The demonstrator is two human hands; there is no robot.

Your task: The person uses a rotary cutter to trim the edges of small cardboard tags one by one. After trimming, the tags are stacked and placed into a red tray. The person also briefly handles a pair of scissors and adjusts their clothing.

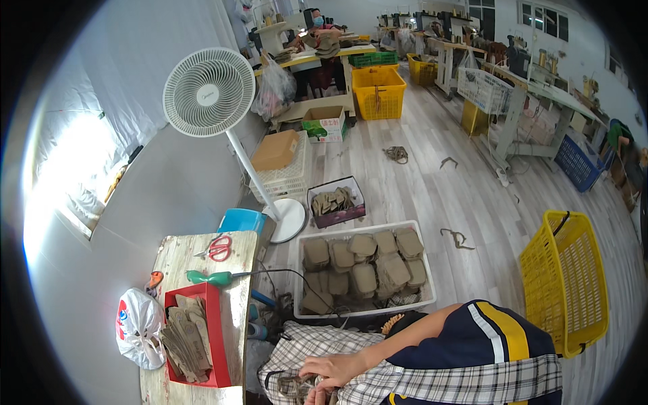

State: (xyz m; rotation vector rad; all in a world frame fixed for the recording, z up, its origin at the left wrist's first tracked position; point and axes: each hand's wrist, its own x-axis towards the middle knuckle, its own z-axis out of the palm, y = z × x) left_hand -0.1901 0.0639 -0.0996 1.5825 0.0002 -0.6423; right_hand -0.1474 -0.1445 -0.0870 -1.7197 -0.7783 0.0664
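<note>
Low in the head view, my right hand [336, 370] reaches in from the right, its fingers bent down over a small grey-brown fabric piece [291, 387]. This piece lies on the checked cloth [307, 343] over my lap. Just below, only the fingertips of my left hand [315, 397] show at the picture's edge, pinched close against the right-hand fingers. The exact thing between the fingers is too small and covered to make out. Ahead of my hands, a white tray [360, 313] holds several stacks of rounded brown fabric pieces [365, 278].
On the worn wooden table [233, 324] at left are a red box [214, 337] of flat brown strips, a white plastic bag [138, 327], red-handled scissors [220, 248] and a green-handled corded tool [210, 277]. A white fan [288, 221] stands beyond; a yellow basket [565, 290] stands right. Someone works farther back.
</note>
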